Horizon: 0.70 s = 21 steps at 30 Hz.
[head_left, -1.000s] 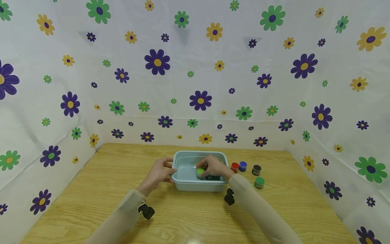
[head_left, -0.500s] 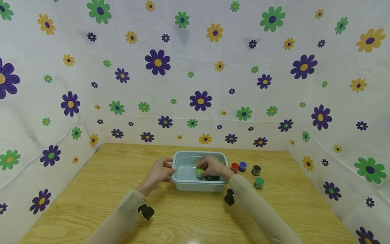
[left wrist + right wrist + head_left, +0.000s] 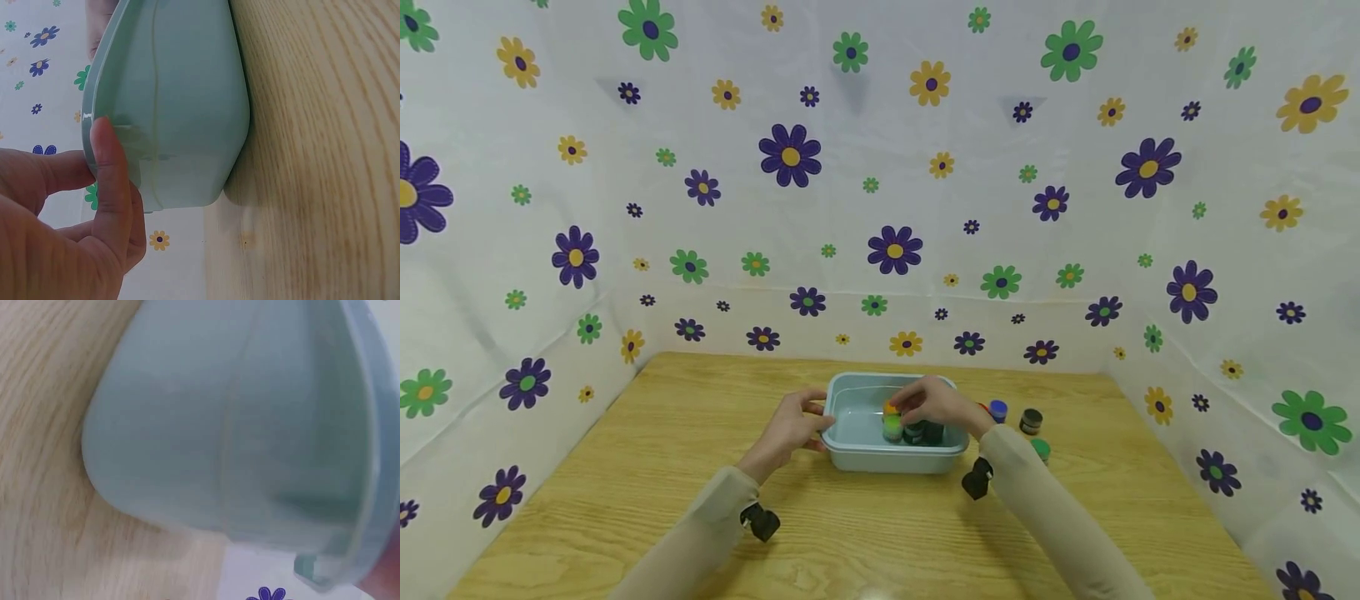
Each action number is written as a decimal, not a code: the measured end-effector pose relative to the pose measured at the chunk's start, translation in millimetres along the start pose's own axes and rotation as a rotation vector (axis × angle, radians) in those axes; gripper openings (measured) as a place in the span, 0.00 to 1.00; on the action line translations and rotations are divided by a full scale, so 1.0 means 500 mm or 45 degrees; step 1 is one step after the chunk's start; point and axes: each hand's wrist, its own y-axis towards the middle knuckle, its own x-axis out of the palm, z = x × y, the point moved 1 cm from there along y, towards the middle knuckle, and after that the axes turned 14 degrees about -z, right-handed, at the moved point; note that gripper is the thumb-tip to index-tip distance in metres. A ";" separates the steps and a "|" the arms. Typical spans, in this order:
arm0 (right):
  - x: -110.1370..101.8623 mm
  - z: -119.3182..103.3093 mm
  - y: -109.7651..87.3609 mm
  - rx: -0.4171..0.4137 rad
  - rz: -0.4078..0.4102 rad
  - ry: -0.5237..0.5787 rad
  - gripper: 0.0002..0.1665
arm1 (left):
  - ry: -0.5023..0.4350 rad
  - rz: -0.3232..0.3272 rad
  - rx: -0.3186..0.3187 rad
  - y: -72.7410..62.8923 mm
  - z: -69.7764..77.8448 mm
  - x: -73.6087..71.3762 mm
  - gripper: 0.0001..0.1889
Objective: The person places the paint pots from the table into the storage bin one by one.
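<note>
A pale blue plastic tub [image 3: 895,461] stands on the wooden table. My left hand [image 3: 788,425] pinches the rim at its left end; in the left wrist view, the fingers [image 3: 110,162] lie on both sides of that rim. My right hand [image 3: 936,400] hovers over the tub's right half, fingers loosely bent and holding nothing. Just below it, inside the tub, sit a small jar with a light green lid [image 3: 892,428], an orange-lidded jar [image 3: 891,408] and dark jars [image 3: 914,432], partly hidden by the hand. The right wrist view mostly shows the tub's outer wall [image 3: 175,425].
Right of the tub, a blue-lidded jar [image 3: 997,410] and a black-lidded jar [image 3: 1031,421] stand on the table [image 3: 865,533]. A red lid and a green-lidded jar [image 3: 1041,449] are partly covered by my right arm. Flower-printed white sheeting [image 3: 895,300] encloses the table's back and sides.
My right hand has let go of the light-green-lidded jar and risen slightly up and to the right, uncovering the jars in the tub. The left hand keeps its hold on the rim.
</note>
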 end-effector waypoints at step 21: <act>-0.045 0.002 -0.085 0.023 0.129 0.055 0.13 | -0.012 -0.005 0.011 0.000 -0.003 0.003 0.25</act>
